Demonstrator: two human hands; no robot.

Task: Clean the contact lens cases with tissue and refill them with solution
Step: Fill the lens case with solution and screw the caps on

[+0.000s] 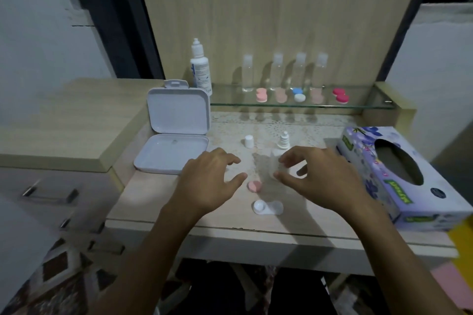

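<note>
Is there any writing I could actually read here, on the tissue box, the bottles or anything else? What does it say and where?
Tissue box: green label patches with lettering on its top and front edge, too blurred to read; a dark round emblem, unreadable.
Solution bottle: blue printing on its white label, too small and blurred to read.
Open white box, the clear bottles on the glass shelf and the lens cases: no text visible.

White open box point(176, 115) beside the left hand point(208, 181), pink cap point(254, 186) between the hands, white lens case point(267, 207) just below it, purple flowered tissue box point(399, 186) with green labels beside the right hand point(317, 179), red case point(341, 95) far behind
</note>
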